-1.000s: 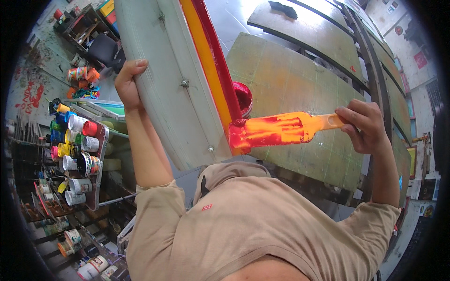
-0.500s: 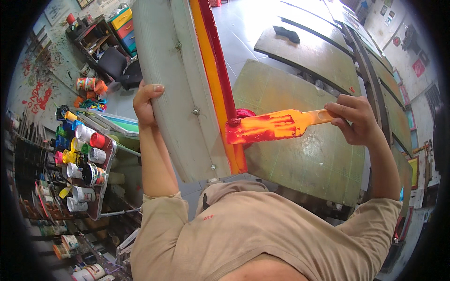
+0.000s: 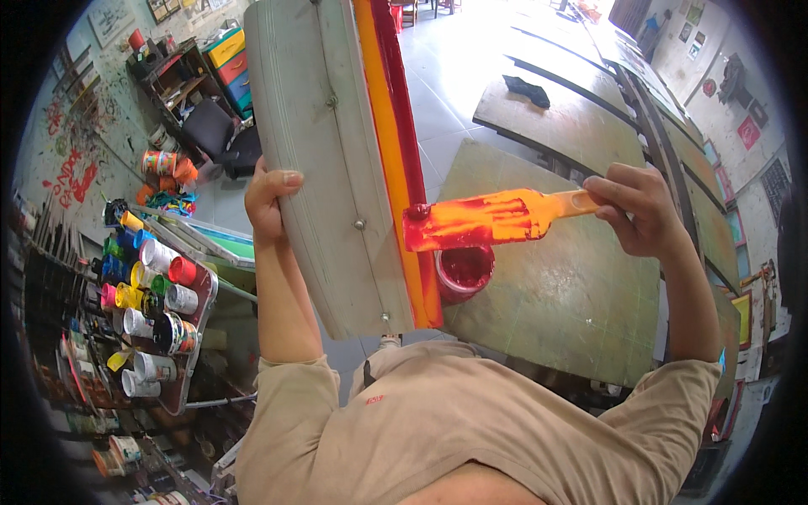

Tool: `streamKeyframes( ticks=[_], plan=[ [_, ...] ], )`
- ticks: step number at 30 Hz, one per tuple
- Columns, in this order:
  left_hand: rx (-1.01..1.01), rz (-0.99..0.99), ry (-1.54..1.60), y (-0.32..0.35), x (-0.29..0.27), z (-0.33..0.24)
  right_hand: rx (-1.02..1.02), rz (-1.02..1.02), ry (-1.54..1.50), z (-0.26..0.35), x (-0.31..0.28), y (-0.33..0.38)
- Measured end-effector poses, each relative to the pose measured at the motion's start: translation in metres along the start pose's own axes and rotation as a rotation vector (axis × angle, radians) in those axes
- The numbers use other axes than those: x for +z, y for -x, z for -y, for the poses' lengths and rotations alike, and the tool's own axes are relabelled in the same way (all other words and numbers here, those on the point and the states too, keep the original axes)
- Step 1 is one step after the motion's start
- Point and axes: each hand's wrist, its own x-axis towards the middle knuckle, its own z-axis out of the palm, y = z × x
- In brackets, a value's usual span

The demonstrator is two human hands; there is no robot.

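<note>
A long squeegee (image 3: pixel 307 168) with a pale grey, bolted holder is raised in front of me, tilted. My left hand (image 3: pixel 271 202) grips its left side, thumb on the face and the other fingers hidden behind. Thick dark red ink coats the upper stretch of its orange blade (image 3: pixel 385 126); lower down, mostly orange shows. My right hand (image 3: pixel 633 209) is closed round the handle of an orange spatula (image 3: pixel 480 220) smeared with red ink. The spatula's flat end meets the blade's edge, with a lump of ink at its corner. Beneath it is a tub of red ink (image 3: pixel 465 271).
A greenish printing table (image 3: pixel 555 295) lies beyond the tub, with more boards and a dark cloth (image 3: pixel 526 91) farther off. At left, a rack (image 3: pixel 195 337) carries several ink pots. A black chair (image 3: pixel 215 135) and coloured drawers (image 3: pixel 231 67) stand behind.
The spatula has slid a little up along the squeegee blade, toward its far end. The squeegee sits slightly lower in view, and the ink tub shows more fully beneath the spatula.
</note>
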Motion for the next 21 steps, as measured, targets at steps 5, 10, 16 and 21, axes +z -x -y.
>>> streamKeyframes(
  ticks=[5, 10, 16, 21],
  plan=[
    [0.000, 0.053, 0.097, -0.008, -0.001, -0.005, -0.006, -0.002, 0.072, -0.002, -0.002, -0.017],
    [0.043, -0.020, 0.074, -0.011, -0.006, -0.008, -0.003, -0.028, 0.092, -0.004, -0.001, -0.033],
    [0.044, -0.096, 0.113, -0.018, -0.016, -0.013, -0.053, -0.045, 0.140, -0.008, -0.005, -0.054],
    [0.092, -0.073, 0.057, -0.021, -0.024, -0.019, -0.088, -0.097, 0.165, -0.007, -0.006, -0.069]
  ],
)
